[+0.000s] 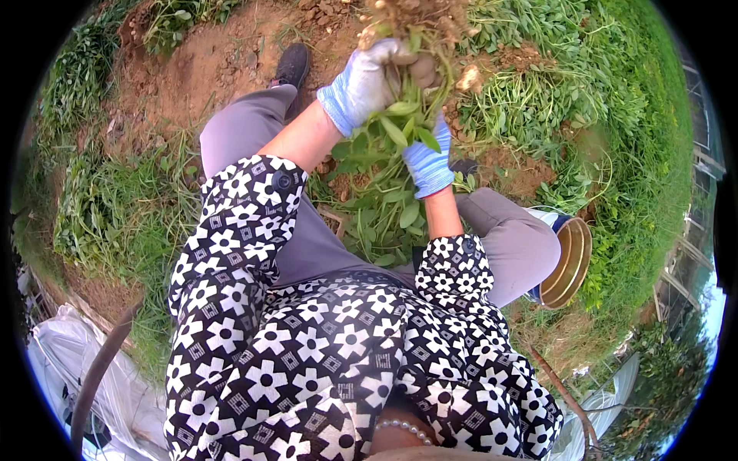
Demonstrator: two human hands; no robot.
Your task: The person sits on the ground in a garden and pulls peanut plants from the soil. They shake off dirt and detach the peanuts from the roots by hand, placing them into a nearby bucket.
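My left hand (370,81), in a white work glove with a blue cuff, is closed round the stems of an uprooted peanut plant (402,123). The plant hangs upside down, with soil-covered roots (419,19) and pale pods at the top of the view and green leaves trailing toward my lap. Close beside it my right hand (424,71), gloved likewise, grips the same bunch of stems. Leaves cover much of the right palm, and its blue cuff (429,165) shows below them. A few pods (367,36) show at the edge of the root clump.
By my right knee a round metal bucket (567,261) lies tilted, its gold-coloured inside showing. Pulled plants (511,107) lie on the reddish soil (223,54) ahead. Weeds (115,200) grow at left, with white plastic sheeting (69,353) behind. A dark curved pole (100,376) stands nearby.
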